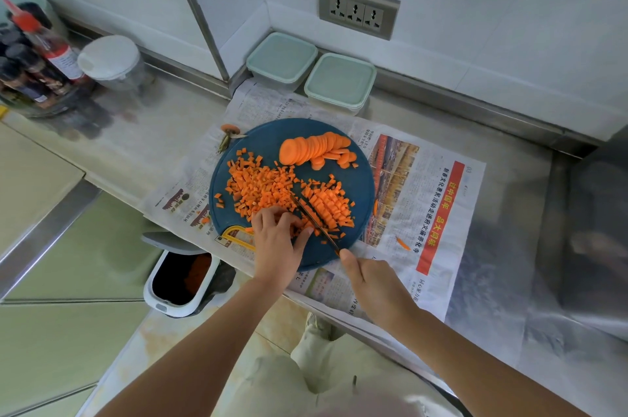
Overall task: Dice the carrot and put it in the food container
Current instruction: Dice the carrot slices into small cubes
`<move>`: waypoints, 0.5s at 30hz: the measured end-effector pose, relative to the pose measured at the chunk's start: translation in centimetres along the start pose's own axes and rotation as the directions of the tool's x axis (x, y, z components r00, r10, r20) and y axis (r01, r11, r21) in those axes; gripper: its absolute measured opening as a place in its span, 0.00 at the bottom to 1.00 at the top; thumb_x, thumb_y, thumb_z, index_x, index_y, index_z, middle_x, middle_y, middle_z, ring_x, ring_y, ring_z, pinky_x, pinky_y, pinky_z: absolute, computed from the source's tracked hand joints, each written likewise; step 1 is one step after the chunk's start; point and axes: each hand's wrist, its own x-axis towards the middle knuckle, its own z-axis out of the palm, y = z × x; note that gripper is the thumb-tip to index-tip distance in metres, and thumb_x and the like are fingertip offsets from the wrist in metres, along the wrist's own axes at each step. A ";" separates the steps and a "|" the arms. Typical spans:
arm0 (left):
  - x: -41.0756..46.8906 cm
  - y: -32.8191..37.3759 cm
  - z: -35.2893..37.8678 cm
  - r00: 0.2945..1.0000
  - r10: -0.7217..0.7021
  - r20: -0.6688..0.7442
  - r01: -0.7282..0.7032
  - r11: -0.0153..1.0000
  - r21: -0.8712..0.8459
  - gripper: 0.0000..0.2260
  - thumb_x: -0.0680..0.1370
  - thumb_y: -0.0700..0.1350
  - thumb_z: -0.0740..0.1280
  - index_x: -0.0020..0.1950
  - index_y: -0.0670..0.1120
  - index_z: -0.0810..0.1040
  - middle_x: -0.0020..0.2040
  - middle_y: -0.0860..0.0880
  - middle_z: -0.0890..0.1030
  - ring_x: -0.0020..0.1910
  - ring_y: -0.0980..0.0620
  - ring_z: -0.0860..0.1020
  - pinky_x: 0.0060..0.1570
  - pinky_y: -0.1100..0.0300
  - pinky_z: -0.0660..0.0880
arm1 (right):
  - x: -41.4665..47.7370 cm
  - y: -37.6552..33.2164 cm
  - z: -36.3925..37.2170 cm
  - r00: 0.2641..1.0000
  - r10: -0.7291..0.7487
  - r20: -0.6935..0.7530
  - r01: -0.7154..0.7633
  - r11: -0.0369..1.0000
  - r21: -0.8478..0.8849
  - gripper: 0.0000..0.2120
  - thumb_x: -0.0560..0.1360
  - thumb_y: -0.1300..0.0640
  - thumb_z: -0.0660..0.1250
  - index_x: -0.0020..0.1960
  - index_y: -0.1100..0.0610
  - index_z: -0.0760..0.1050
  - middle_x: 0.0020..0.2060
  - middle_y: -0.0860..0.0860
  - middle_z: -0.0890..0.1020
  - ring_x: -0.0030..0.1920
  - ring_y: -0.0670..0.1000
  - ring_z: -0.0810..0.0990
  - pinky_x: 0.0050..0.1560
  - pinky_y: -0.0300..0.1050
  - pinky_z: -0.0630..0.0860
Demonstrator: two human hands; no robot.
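A round dark blue cutting board (pixel 360 182) lies on newspaper. A heap of diced carrot (pixel 258 185) covers its left part, and a fanned row of carrot slices (pixel 316 146) sits at the back. A bundle of carrot strips (pixel 329 206) lies at the right. My right hand (pixel 372 284) grips the handle of a knife (pixel 314 221), whose blade lies across the strips. My left hand (pixel 278 240) presses its curled fingertips on the carrot pieces left of the blade. Two lidded pale green food containers (pixel 282 59) (pixel 339 83) stand behind the board by the wall.
A yellow peeler (pixel 234 236) lies at the board's front left edge, with a carrot top (pixel 230 128) at the back left. Bottles (pixel 37 53) and a white-lidded jar (pixel 110 61) stand far left. A bin (pixel 180 280) sits below the counter edge. A sink edge (pixel 557 212) lies to the right.
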 end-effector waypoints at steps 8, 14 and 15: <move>0.3 0.7 -0.4 0.998 -0.056 -0.004 0.056 0.996 -0.065 0.09 0.73 0.50 0.73 0.43 0.44 0.81 0.54 0.45 0.74 0.61 0.45 0.64 0.62 0.53 0.59 | 0.2 -0.1 0.5 0.999 0.026 -0.041 -0.031 0.991 -0.127 0.27 0.82 0.42 0.44 0.31 0.54 0.62 0.26 0.50 0.69 0.31 0.52 0.72 0.37 0.48 0.74; 0.8 1.5 -0.9 0.990 -0.139 0.037 0.142 0.984 -0.107 0.08 0.73 0.48 0.73 0.43 0.43 0.82 0.56 0.47 0.74 0.63 0.45 0.63 0.62 0.58 0.57 | 0.6 -1.0 0.9 0.997 0.065 -0.037 -0.071 0.975 -0.213 0.26 0.82 0.41 0.41 0.33 0.53 0.64 0.29 0.50 0.71 0.35 0.53 0.75 0.38 0.46 0.74; 0.8 1.4 -1.0 0.988 -0.146 0.044 0.149 0.984 -0.099 0.08 0.73 0.48 0.73 0.43 0.43 0.82 0.56 0.47 0.74 0.63 0.45 0.63 0.62 0.57 0.58 | 0.6 -1.0 1.0 0.997 0.070 -0.029 -0.074 0.968 -0.239 0.26 0.82 0.41 0.41 0.34 0.54 0.65 0.30 0.50 0.71 0.36 0.53 0.75 0.38 0.45 0.74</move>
